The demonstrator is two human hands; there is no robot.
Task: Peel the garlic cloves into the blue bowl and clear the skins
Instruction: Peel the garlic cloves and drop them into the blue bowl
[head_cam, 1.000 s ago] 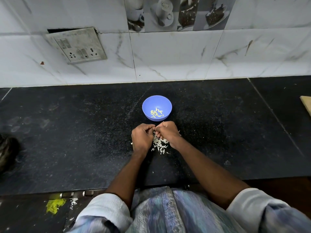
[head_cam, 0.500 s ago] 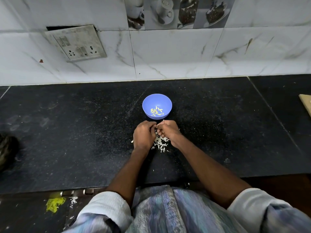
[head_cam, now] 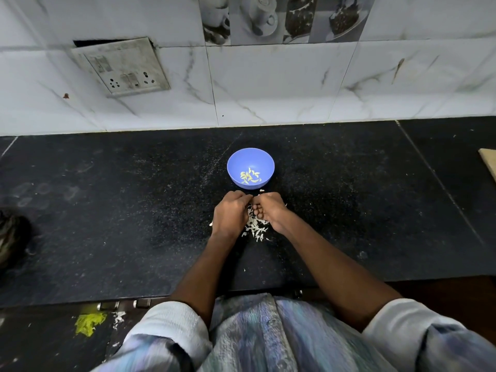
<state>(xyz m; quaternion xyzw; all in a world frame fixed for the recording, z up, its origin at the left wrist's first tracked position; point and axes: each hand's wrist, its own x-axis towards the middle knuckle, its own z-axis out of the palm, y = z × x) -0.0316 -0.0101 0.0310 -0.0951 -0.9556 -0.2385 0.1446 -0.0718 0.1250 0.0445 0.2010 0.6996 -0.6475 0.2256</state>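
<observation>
I see my left hand and right hand knuckle to knuckle over the skins, fingers curled onto something too small to make out, presumably a clove, held just short of the blue bowl so each peeled clove drops straight in. The worktop lies open on both sides, its front edge near my sleeves.

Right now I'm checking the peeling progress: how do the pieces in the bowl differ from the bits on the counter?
The pieces in the bowl look yellowish and plumper; the bits on the counter are white, thin and flaky. The bowl's pieces sit gathered at the bottom of the blue bowl; the counter's bits lie strewn under the hands. The bowl's are few, the counter's many. Both are small and pale.
</observation>
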